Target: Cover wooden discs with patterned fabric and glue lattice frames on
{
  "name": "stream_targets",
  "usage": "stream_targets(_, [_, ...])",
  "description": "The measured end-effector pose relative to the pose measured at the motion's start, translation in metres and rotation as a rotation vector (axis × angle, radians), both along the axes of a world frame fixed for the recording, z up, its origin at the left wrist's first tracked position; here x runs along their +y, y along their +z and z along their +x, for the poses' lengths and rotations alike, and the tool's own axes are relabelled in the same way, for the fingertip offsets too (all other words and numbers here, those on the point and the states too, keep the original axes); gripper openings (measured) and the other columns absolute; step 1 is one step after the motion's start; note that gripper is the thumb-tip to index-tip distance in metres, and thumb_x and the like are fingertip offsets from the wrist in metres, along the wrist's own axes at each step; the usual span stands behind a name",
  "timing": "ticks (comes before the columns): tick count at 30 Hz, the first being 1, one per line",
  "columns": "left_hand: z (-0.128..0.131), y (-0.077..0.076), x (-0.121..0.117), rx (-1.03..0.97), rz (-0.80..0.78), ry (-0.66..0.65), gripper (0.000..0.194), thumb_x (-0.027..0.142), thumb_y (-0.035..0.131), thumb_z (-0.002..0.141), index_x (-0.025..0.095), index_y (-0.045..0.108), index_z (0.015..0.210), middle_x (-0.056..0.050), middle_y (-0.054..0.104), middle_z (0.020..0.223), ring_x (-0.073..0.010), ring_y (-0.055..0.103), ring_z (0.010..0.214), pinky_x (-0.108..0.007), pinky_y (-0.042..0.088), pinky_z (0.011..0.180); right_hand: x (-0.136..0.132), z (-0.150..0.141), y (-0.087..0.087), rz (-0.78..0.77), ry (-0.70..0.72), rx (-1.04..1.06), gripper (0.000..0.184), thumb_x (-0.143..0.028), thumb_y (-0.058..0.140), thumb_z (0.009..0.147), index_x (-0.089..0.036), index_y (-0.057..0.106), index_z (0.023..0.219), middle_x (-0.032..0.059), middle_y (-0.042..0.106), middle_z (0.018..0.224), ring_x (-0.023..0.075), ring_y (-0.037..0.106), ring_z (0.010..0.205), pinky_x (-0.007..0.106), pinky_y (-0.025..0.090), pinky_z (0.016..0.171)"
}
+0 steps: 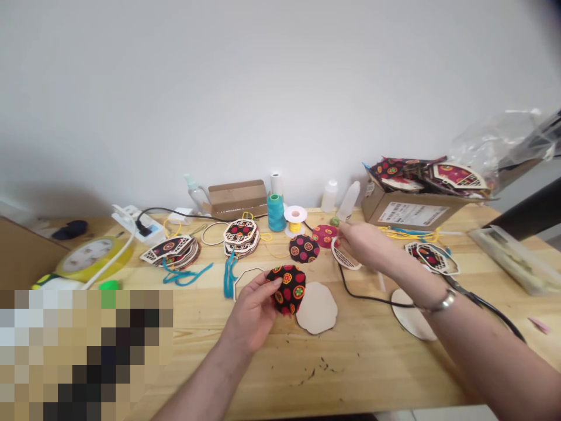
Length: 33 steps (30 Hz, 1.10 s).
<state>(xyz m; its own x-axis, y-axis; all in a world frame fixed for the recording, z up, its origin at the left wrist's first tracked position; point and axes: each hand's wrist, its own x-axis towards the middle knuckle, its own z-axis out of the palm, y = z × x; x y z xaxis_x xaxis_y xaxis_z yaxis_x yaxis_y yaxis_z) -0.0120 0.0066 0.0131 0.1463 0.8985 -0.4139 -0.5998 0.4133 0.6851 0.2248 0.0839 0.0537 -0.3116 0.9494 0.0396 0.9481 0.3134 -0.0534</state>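
My left hand (252, 313) grips a flower-shaped disc covered in black patterned fabric (289, 289), thumb on its front face. Just right of it, a pale scalloped wooden disc (317, 309) lies flat on the table. My right hand (354, 244) reaches farther back with its fingers drawn together; what lies in them, if anything, is hidden. Under that hand shows a wooden lattice piece (344, 255). Beside its fingertips are a pink patterned fabric disc (325, 236) and a small green object (335, 221). A black patterned fabric disc (304, 249) lies to their left.
Behind stand a teal thread cone (276, 213), a yellow spool (295, 217) and white squeeze bottles (348, 202). Stacked ornaments (241, 237) lie left of them. A full cardboard box (407, 209) is back right. A black cable (372, 300) passes beneath my right forearm.
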Motion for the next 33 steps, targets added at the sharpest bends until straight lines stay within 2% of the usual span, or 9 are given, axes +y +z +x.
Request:
stream_targets(4, [-0.001, 0.000, 0.000, 0.050, 0.024, 0.017, 0.023, 0.010, 0.072, 0.069, 0.013, 0.068, 0.091, -0.007, 0.075, 0.085, -0.0162, 0.070, 0.068, -0.022, 0.055, 0.057, 0.000, -0.003, -0.002, 0.014, -0.046, 0.082, 0.024, -0.018, 0.042, 0.090, -0.008, 0.063, 0.097, 0.0170, 0.067, 0.087, 0.0224, 0.061, 0.076, 0.030, 0.039, 0.064])
stream_targets(7, [0.001, 0.001, -0.001, 0.054, 0.014, -0.016, 0.028, 0.012, 0.073, 0.070, 0.014, 0.066, 0.097, -0.006, 0.075, 0.082, -0.0166, 0.070, 0.065, -0.022, 0.055, 0.052, -0.033, -0.014, 0.001, -0.054, -0.027, 0.267, 0.035, -0.035, 0.036, 0.096, -0.017, 0.065, 0.096, 0.0065, 0.068, 0.080, 0.0175, 0.061, 0.070, 0.027, 0.041, 0.060])
stream_targets(11, [0.003, 0.003, -0.004, 0.030, 0.044, -0.044, 0.033, 0.015, 0.075, 0.069, 0.014, 0.065, 0.100, -0.008, 0.074, 0.091, -0.0183, 0.070, 0.073, -0.027, 0.058, 0.062, -0.076, -0.043, -0.007, -0.487, -0.028, 1.082, 0.036, -0.048, 0.052, 0.086, -0.018, 0.066, 0.098, 0.0042, 0.070, 0.083, 0.0161, 0.063, 0.070, 0.025, 0.046, 0.058])
stream_targets(15, [0.004, 0.003, -0.007, 0.058, 0.098, -0.114, 0.035, 0.016, 0.079, 0.066, 0.014, 0.065, 0.098, -0.008, 0.073, 0.092, -0.0192, 0.070, 0.076, -0.029, 0.057, 0.068, -0.086, -0.063, -0.021, -0.604, -0.134, 1.316, 0.020, -0.035, 0.064, 0.074, -0.017, 0.061, 0.081, 0.0012, 0.066, 0.069, 0.0130, 0.059, 0.059, 0.025, 0.046, 0.056])
stream_targets(18, [0.004, 0.002, -0.009, 0.081, 0.098, -0.235, 0.036, 0.021, 0.078, 0.068, 0.012, 0.066, 0.101, -0.011, 0.073, 0.090, -0.0211, 0.070, 0.075, -0.032, 0.057, 0.069, -0.085, -0.064, -0.021, -0.551, -0.082, 1.158, 0.015, -0.029, 0.055, 0.080, -0.018, 0.058, 0.070, -0.0009, 0.062, 0.062, 0.0119, 0.054, 0.056, 0.024, 0.042, 0.054])
stream_targets(21, [0.004, 0.001, -0.010, 0.134, 0.103, -0.298, 0.032, 0.026, 0.076, 0.071, 0.010, 0.068, 0.098, -0.012, 0.074, 0.085, -0.0222, 0.071, 0.070, -0.033, 0.058, 0.066, -0.090, -0.044, -0.013, -0.367, -0.048, 0.881, 0.015, -0.030, 0.050, 0.085, -0.021, 0.062, 0.084, 0.0024, 0.067, 0.077, 0.0171, 0.060, 0.070, 0.028, 0.045, 0.063])
stream_targets(26, [0.003, 0.001, -0.008, 0.154, 0.088, -0.188, 0.031, 0.022, 0.078, 0.068, 0.010, 0.069, 0.094, -0.011, 0.075, 0.083, -0.0223, 0.071, 0.069, -0.031, 0.058, 0.063, -0.121, 0.052, -0.014, 0.080, -0.452, 0.176, 0.024, -0.024, 0.036, 0.088, -0.020, 0.058, 0.095, 0.0216, 0.064, 0.101, 0.0373, 0.061, 0.097, 0.047, 0.044, 0.078])
stream_targets(29, [0.003, 0.003, -0.007, 0.145, 0.059, -0.141, 0.031, 0.019, 0.079, 0.065, 0.011, 0.068, 0.093, -0.010, 0.075, 0.084, -0.0224, 0.071, 0.069, -0.030, 0.058, 0.061, -0.144, 0.112, -0.026, -0.031, -0.676, -0.028, 0.016, -0.024, 0.043, 0.084, -0.025, 0.051, 0.070, 0.0248, 0.063, 0.078, 0.0411, 0.063, 0.080, 0.048, 0.044, 0.067])
stream_targets(33, [0.004, 0.004, -0.007, 0.135, 0.038, -0.116, 0.029, 0.017, 0.078, 0.064, 0.011, 0.068, 0.091, -0.010, 0.075, 0.083, -0.0237, 0.072, 0.070, -0.031, 0.058, 0.059, -0.154, 0.144, -0.044, -0.214, -0.736, -0.071, 0.027, -0.012, 0.045, 0.081, -0.027, 0.043, 0.058, 0.0186, 0.063, 0.071, 0.0310, 0.064, 0.068, 0.040, 0.045, 0.067])
